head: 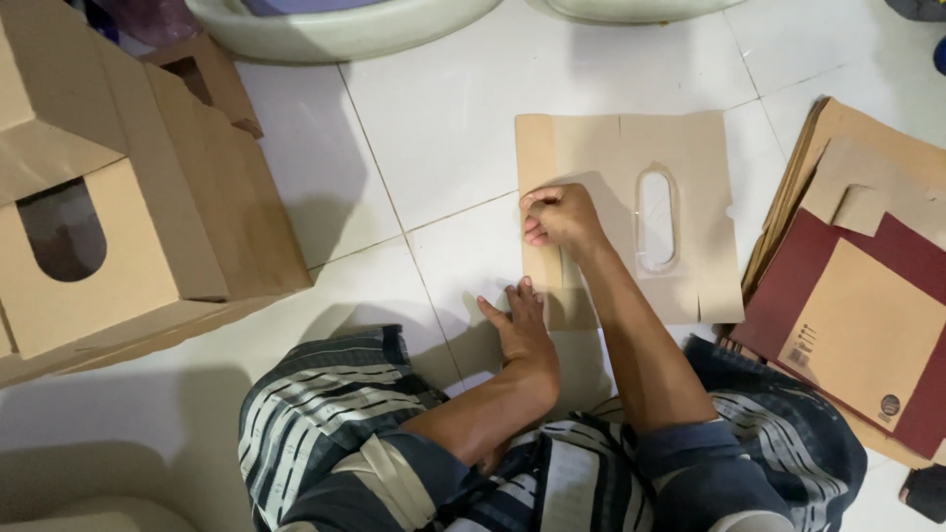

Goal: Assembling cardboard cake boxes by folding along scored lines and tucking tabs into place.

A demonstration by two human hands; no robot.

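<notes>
A flat tan cardboard blank (690, 158) with an oval window covered in clear film lies on the white tiled floor in front of me. My right hand (560, 217) rests on its left part, fingers curled and pressing along a fold line. My left hand (519, 317) lies flat with fingers spread at the blank's lower left corner, pressing it to the floor.
A stack of folded cardboard boxes (128, 207) with oval windows stands at the left. A pile of flat blanks (867, 296), tan and dark red, lies at the right. Pale basins (335, 30) sit at the top. My knees in striped cloth (335, 433) fill the bottom.
</notes>
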